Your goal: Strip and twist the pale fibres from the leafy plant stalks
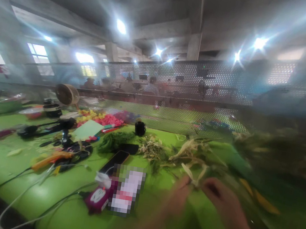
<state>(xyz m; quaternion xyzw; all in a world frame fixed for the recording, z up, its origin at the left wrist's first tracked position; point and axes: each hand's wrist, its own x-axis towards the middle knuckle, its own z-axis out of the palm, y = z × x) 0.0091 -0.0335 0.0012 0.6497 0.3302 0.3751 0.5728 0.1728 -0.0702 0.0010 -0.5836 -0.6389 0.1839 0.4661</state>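
A pale yellow-green leafy sprig with narrow, petal-like blades stands up between my two hands. My left hand is closed on its lower end, fingertips pinched together. To the right, my right hand has its fingers curled and closed close beside the sprig; what is between them, if anything, is hidden and blurred. Just behind the hands lies a loose heap of similar pale sprigs. Left of that heap sits a bunch of small whitish-green pieces.
A purple tissue pack, a pixelated phone-like item and a dark phone lie left of my hands. An orange-handled corded tool lies farther left. A perforated panel rises behind the green table. Blurred foliage crowds the right.
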